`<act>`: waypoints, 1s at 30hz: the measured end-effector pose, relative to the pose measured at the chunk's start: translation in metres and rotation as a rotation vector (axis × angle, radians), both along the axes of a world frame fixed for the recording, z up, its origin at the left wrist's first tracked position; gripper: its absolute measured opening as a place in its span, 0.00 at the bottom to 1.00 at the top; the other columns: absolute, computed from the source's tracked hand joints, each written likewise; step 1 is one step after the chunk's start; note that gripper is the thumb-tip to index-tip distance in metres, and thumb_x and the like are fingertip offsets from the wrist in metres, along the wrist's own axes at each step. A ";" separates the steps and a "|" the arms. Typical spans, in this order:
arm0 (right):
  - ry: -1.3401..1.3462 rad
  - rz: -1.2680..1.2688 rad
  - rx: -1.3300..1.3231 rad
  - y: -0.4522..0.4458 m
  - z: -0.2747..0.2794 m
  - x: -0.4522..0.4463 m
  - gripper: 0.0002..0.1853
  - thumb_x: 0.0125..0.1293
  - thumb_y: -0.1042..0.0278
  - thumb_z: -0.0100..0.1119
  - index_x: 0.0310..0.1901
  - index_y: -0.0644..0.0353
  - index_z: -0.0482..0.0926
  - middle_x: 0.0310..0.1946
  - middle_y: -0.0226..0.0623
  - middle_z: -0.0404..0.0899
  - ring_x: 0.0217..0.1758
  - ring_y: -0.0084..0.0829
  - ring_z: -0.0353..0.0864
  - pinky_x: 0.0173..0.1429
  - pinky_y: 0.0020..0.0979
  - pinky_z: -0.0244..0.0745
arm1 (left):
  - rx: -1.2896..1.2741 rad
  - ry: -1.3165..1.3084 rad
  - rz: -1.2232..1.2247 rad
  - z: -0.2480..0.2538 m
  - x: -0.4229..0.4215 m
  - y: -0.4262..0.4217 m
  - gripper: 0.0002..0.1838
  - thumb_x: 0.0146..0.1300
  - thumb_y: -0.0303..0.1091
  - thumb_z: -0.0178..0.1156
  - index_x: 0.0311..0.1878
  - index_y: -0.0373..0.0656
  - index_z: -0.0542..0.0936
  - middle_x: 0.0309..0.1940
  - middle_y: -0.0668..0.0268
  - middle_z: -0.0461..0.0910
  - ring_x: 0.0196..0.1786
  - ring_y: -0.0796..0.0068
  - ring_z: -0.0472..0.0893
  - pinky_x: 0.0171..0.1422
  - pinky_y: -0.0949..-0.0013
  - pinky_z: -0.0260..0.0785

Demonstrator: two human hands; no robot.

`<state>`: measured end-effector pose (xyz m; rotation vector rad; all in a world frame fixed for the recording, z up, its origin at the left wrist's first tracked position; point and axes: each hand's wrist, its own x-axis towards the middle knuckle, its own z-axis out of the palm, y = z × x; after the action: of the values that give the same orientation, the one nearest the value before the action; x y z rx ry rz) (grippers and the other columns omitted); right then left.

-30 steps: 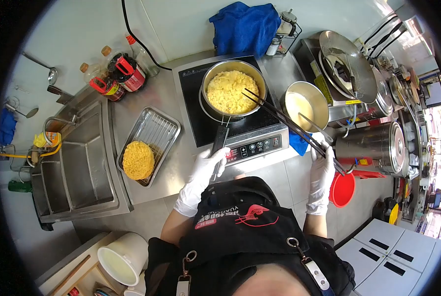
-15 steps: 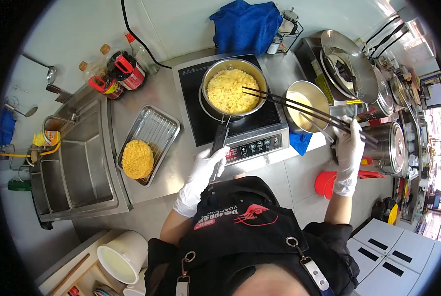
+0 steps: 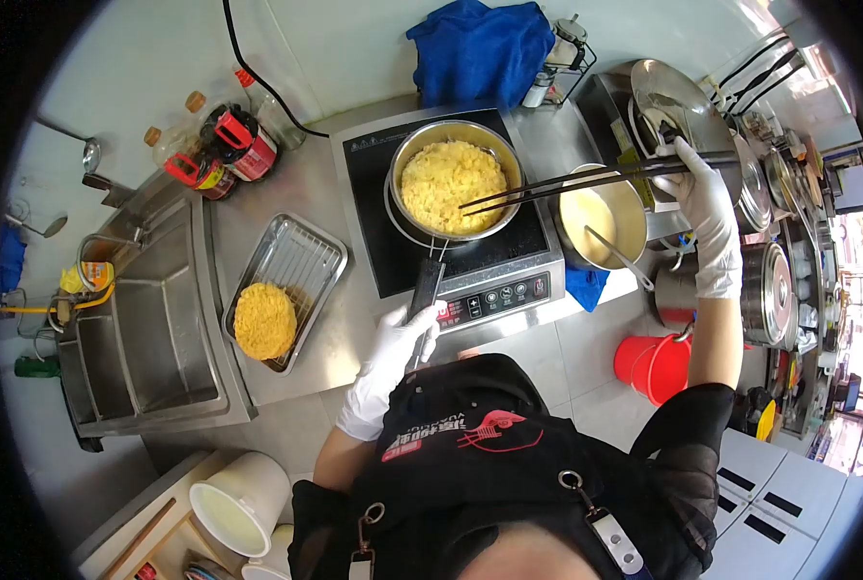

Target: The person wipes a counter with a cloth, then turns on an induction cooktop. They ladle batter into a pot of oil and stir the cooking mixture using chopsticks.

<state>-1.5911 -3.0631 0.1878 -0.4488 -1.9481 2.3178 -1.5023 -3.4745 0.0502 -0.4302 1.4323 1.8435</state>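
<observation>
A saucepan (image 3: 515,159) stands on the induction cooker (image 3: 373,256), holding a bubbling yellow mass of food (image 3: 451,186). My left hand (image 3: 401,340), in a white glove, is wrapped round its dark handle (image 3: 428,287). In my gloved right hand (image 3: 697,188) I grip a pair of long dark chopsticks (image 3: 596,179), whose tips reach into the yellow food. Under the chopsticks, a pot (image 3: 634,208) to the right of the cooker contains pale yellow liquid and a spoon (image 3: 617,256).
Left of the cooker, a round golden fried cake (image 3: 265,321) lies on a rack tray (image 3: 330,253). Sauce bottles (image 3: 248,143) stand behind it. A sink (image 3: 166,329) is at far left. A wok (image 3: 683,101) sits on the right, with a red bucket (image 3: 659,367) on the floor.
My right hand has moved up and away from me, swinging the chopsticks from a slant to nearly level. Their tips shifted slightly left and down in the saucepan. My left hand stays on the handle.
</observation>
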 end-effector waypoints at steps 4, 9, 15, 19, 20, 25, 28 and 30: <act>-0.102 0.038 0.023 -0.003 0.000 -0.032 0.11 0.67 0.63 0.53 0.40 0.64 0.76 0.35 0.40 0.81 0.34 0.30 0.83 0.34 0.26 0.82 | 0.033 0.005 -0.004 0.000 0.001 -0.002 0.14 0.64 0.38 0.58 0.48 0.41 0.78 0.22 0.72 0.74 0.17 0.84 0.70 0.19 0.79 0.60; -0.159 0.145 0.050 0.000 -0.009 -0.066 0.13 0.65 0.61 0.56 0.35 0.64 0.78 0.31 0.37 0.81 0.30 0.27 0.82 0.32 0.24 0.81 | 0.069 0.029 -0.021 0.000 0.000 -0.004 0.15 0.66 0.36 0.56 0.51 0.37 0.76 0.23 0.71 0.73 0.19 0.83 0.71 0.22 0.79 0.62; -0.221 0.191 0.094 0.001 -0.021 -0.092 0.14 0.66 0.60 0.55 0.35 0.66 0.79 0.31 0.38 0.81 0.30 0.28 0.82 0.34 0.26 0.81 | 0.082 0.049 -0.038 -0.001 -0.002 -0.003 0.17 0.66 0.35 0.54 0.54 0.35 0.75 0.23 0.70 0.73 0.19 0.84 0.71 0.22 0.80 0.62; -0.230 0.223 0.089 0.003 -0.025 -0.104 0.15 0.66 0.61 0.54 0.36 0.67 0.78 0.32 0.39 0.80 0.32 0.30 0.82 0.36 0.28 0.82 | 0.115 0.051 -0.025 -0.009 -0.001 -0.004 0.16 0.67 0.33 0.53 0.54 0.35 0.74 0.23 0.69 0.73 0.19 0.83 0.71 0.21 0.80 0.62; -0.235 0.235 0.068 0.004 -0.025 -0.106 0.15 0.66 0.61 0.54 0.37 0.68 0.78 0.33 0.40 0.80 0.33 0.30 0.82 0.37 0.29 0.82 | 0.115 0.050 -0.023 -0.009 -0.001 -0.004 0.16 0.67 0.33 0.53 0.54 0.35 0.74 0.23 0.69 0.73 0.19 0.83 0.71 0.21 0.80 0.62; -0.221 0.238 0.096 0.001 -0.023 -0.112 0.15 0.66 0.61 0.54 0.37 0.68 0.78 0.33 0.40 0.81 0.35 0.31 0.83 0.39 0.30 0.82 | 0.118 0.060 -0.018 -0.006 -0.002 -0.004 0.16 0.67 0.32 0.53 0.54 0.35 0.73 0.23 0.68 0.73 0.19 0.83 0.71 0.22 0.79 0.62; -0.219 0.243 0.100 0.001 -0.023 -0.113 0.14 0.66 0.61 0.55 0.37 0.67 0.78 0.34 0.40 0.81 0.35 0.31 0.83 0.40 0.30 0.83 | 0.124 0.056 -0.025 -0.005 -0.003 -0.004 0.15 0.67 0.32 0.53 0.54 0.35 0.73 0.22 0.68 0.73 0.19 0.83 0.71 0.22 0.79 0.62; -0.211 0.255 0.098 0.001 -0.022 -0.113 0.14 0.66 0.62 0.55 0.37 0.67 0.78 0.34 0.40 0.80 0.35 0.31 0.83 0.40 0.31 0.83 | 0.122 0.060 -0.030 -0.007 -0.002 -0.005 0.15 0.67 0.32 0.53 0.53 0.35 0.73 0.22 0.68 0.73 0.19 0.83 0.71 0.21 0.79 0.62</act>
<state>-1.7046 -3.0622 0.1658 -0.4794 -2.3311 2.3910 -1.5046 -3.4793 0.0433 -0.2938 1.3495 1.9220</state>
